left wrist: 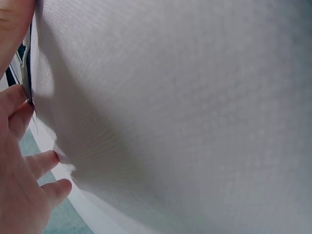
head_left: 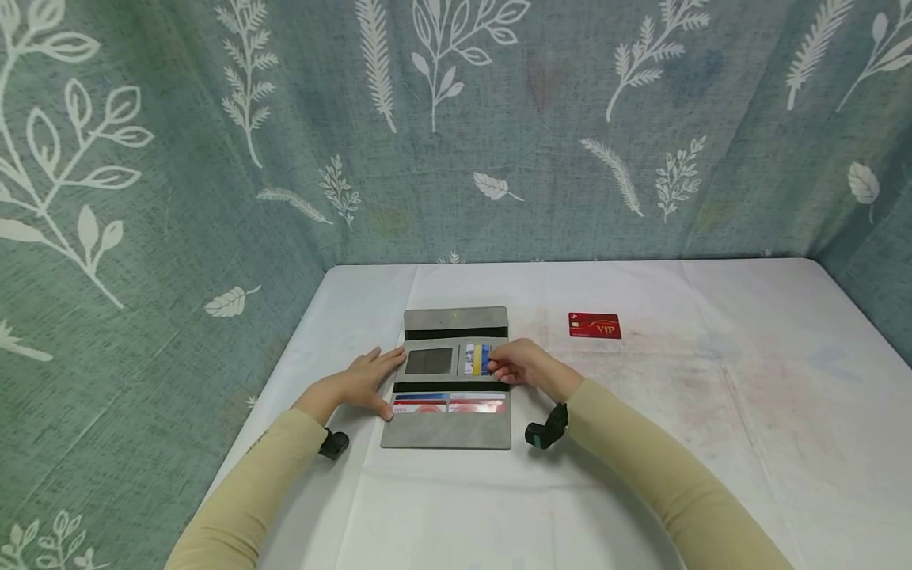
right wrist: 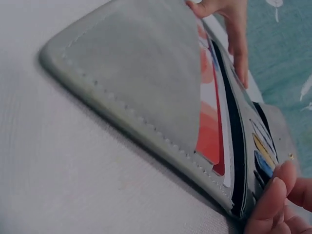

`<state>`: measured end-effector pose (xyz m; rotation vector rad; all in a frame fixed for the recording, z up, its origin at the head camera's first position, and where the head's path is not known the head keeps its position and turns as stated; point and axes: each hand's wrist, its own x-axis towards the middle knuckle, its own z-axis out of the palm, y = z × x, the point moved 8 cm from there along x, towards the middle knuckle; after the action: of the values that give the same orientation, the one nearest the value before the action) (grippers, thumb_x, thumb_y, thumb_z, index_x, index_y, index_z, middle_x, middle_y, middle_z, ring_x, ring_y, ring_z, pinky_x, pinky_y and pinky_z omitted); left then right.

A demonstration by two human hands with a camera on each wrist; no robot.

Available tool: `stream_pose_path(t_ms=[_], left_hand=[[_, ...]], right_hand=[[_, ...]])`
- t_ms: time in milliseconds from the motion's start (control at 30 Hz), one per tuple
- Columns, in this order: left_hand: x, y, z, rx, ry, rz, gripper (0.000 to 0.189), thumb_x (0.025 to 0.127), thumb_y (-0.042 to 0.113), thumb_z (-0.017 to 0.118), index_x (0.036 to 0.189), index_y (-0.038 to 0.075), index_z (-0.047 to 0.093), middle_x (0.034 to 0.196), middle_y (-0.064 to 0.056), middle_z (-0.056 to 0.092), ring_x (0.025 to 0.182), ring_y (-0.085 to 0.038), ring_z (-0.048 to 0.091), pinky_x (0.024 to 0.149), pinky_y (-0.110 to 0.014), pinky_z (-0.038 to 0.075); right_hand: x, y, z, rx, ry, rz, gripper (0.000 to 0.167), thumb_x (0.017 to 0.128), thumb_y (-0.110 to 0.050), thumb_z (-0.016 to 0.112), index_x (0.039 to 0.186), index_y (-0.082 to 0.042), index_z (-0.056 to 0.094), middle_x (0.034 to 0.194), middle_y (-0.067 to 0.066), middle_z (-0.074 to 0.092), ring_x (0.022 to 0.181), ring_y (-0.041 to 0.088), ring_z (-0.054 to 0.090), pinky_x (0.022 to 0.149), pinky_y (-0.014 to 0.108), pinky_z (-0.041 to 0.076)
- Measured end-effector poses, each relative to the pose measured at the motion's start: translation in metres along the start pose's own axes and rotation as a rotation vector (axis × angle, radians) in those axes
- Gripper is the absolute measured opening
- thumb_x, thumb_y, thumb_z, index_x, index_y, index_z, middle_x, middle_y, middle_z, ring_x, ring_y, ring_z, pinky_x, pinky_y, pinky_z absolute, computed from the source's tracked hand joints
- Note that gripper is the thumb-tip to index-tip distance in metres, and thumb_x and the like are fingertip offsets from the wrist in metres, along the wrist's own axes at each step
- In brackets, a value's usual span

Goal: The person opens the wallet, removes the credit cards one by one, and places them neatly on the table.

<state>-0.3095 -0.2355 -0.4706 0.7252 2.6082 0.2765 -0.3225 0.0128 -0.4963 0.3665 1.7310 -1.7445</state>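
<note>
A grey wallet (head_left: 447, 432) lies unfolded on the table, several cards in its slots. My left hand (head_left: 365, 381) rests at its left edge, fingers spread, with thumb and fingertips right at the border. In the left wrist view those fingers (left wrist: 29, 168) reach toward the wallet's edge. At the upper right slots, my right hand (head_left: 523, 364) pinches the edge of a blue and yellow card (head_left: 477, 359) with curled fingers. The right wrist view shows its thumb and fingertip (right wrist: 273, 195) together beside the slots; the pinched edge is partly hidden.
A red VIP card (head_left: 594, 325) lies on the white cloth to the right, beyond the wallet. Red and white cards (head_left: 476, 404) fill the lower slots. A dark window pocket (head_left: 430, 361) sits at the middle left. Patterned green curtains (head_left: 541, 158) border the table.
</note>
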Motion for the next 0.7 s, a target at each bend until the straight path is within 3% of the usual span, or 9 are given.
stream_pose_path(t_ms=[233,700], left_hand=[[-0.0012,0.0017,-0.0019,-0.002,0.002,0.002,0.115,0.058,0.052,0.076,0.145,0.003,0.02,0.153,-0.014,0.009,0.135,-0.049,0.002,0.106,-0.062,0.007],[-0.0008,0.0043,-0.0025,-0.009,0.009,0.008,0.114,0.058,0.05,0.077,0.145,0.002,0.021,0.153,-0.015,0.011,0.134,-0.05,0.004,0.105,-0.062,0.008]], right_hand=[[-0.0041,-0.0054,0.0005,-0.049,0.035,-0.076,0.016,0.089,-0.009,0.056,0.096,0.005,0.059,0.066,0.004,0.059,0.049,0.008,0.055,0.047,0.019,0.048],[-0.0062,-0.009,0.0004,-0.104,0.084,-0.092,0.022,0.088,-0.005,0.056,0.108,0.005,0.058,0.069,0.006,0.059,0.047,0.009,0.056,0.045,0.019,0.047]])
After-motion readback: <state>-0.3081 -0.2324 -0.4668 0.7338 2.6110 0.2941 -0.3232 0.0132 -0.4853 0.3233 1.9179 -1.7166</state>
